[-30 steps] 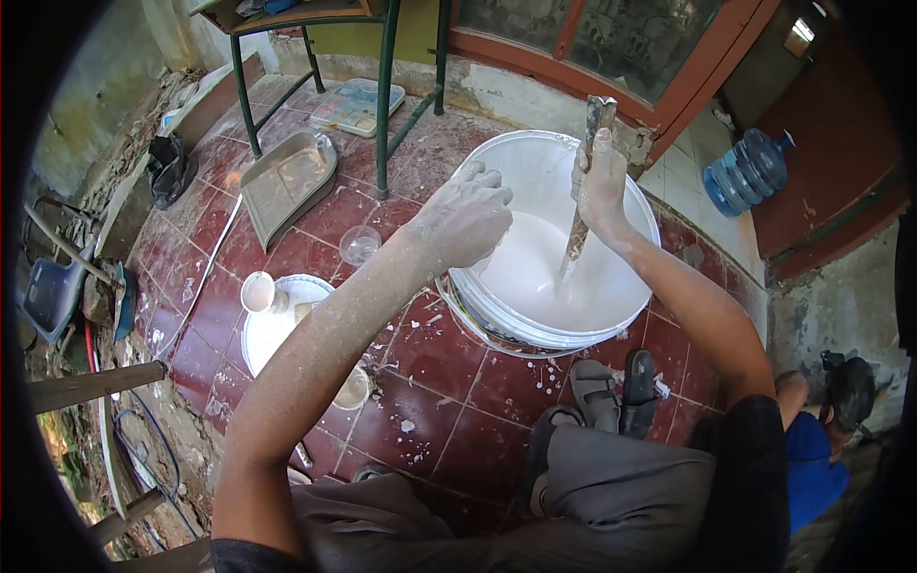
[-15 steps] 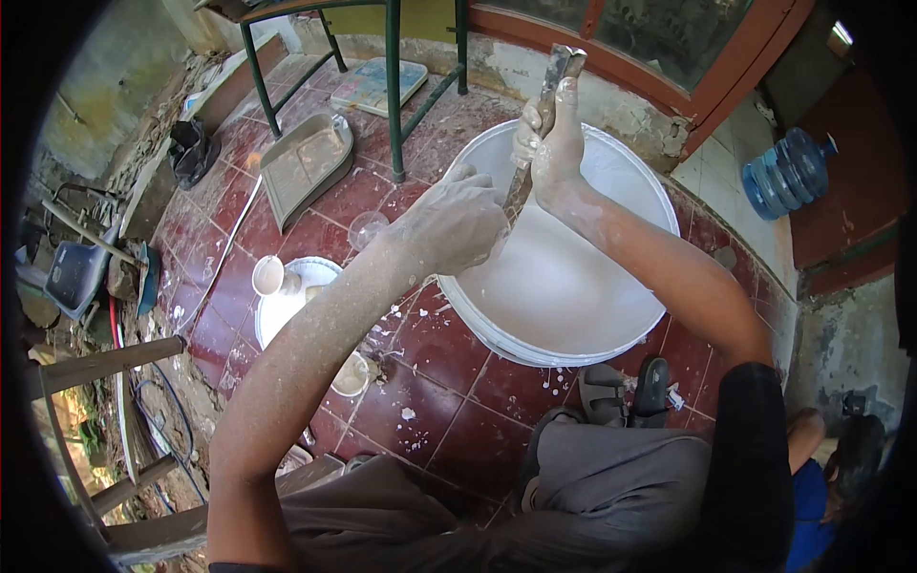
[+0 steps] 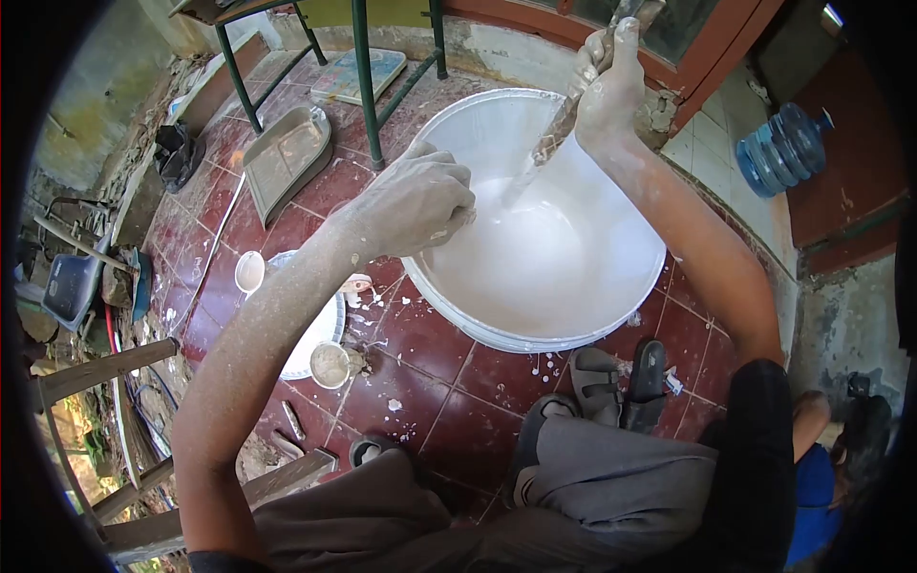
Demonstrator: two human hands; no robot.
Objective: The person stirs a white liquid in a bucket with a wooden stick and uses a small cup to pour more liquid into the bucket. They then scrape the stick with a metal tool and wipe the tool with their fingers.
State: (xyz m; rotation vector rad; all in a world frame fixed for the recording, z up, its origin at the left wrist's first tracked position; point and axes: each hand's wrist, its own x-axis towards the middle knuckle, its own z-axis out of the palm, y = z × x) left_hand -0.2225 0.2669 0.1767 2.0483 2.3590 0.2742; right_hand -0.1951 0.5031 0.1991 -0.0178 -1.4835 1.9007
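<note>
My right hand (image 3: 609, 91) grips the upper part of a white-smeared wooden stick (image 3: 557, 134), thumb up. The stick slants down into a big white tub (image 3: 511, 341), and its lower end is coated white. Thick white liquid (image 3: 540, 263), like paint or plaster, fills the lower part of the tub. Over the tub's left rim, my left hand (image 3: 415, 203) is curled into a fist, apart from the stick, with no object showing in it. Whitish residue covers both hands and the left forearm.
Left of the tub are a small cup (image 3: 330, 365), another cup (image 3: 250, 272) and a round white lid (image 3: 320, 334). A dustpan (image 3: 287, 158) lies by a green-legged table (image 3: 366, 91). Sandals (image 3: 646, 382) sit below the tub; a water jug (image 3: 778, 151) and another person (image 3: 817, 497) are at right.
My left hand has let go of the stick and moved left. My right hand has lifted up and to the right with the stick. The view has shifted slightly.
</note>
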